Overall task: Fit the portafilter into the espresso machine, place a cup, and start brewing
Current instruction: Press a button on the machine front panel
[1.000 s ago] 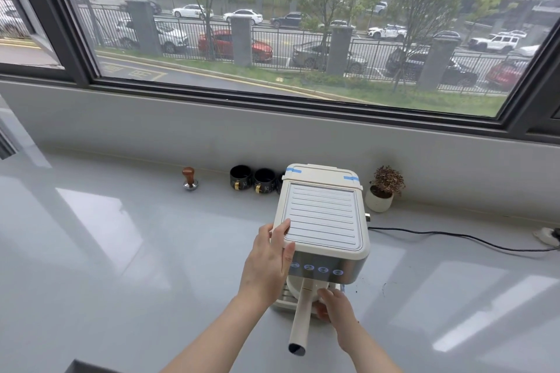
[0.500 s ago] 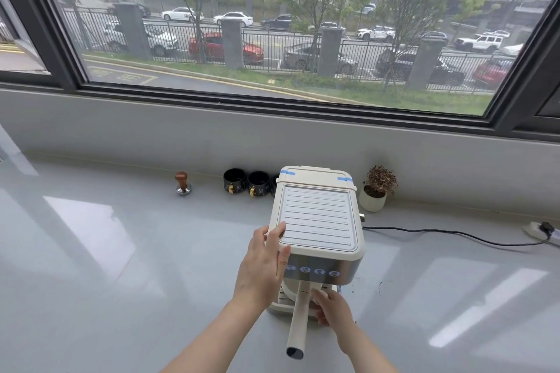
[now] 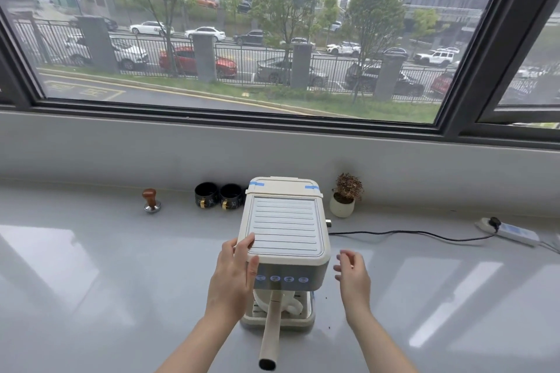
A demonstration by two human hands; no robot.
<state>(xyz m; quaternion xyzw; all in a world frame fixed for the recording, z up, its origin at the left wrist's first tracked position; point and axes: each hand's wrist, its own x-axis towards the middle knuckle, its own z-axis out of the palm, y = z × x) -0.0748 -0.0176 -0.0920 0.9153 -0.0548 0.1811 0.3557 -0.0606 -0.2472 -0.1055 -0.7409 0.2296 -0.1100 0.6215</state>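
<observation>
Portafilter (image 3: 271, 331) looks seated: its cream handle sticks straight out toward the camera from under the espresso machine (image 3: 285, 239), and no hand is on it. Left to right: tamper (image 3: 150, 200) stands alone far back on the desk (image 3: 91, 281), well apart from everything; two black cups (image 3: 218, 195) sit side by side against the wall, just left of the machine's rear corner. Left hand (image 3: 233, 277) rests flat against the machine's front-left corner, fingers (image 3: 244, 247) extended over the top edge, bracing the body, not wrapped round anything. Below the four lit buttons (image 3: 281, 278) a white cup (image 3: 289, 304) appears to sit on the drip tray (image 3: 307, 316) behind the handle; partly hidden, so I can't confirm it's centred under the spouts. Right hand (image 3: 353, 277) hovers just beside the machine's right side, fingers loosely spread, empty, touching nothing. Further right: small potted plant (image 3: 344, 197) at the wall, power cord (image 3: 409, 233) running to a power strip (image 3: 509, 230). My read: fit step done, cup step probably done, brew not yet started, with no coffee flow visible. What's left is pressing a button on the front panel; can't tell which one is brew from this angle.
</observation>
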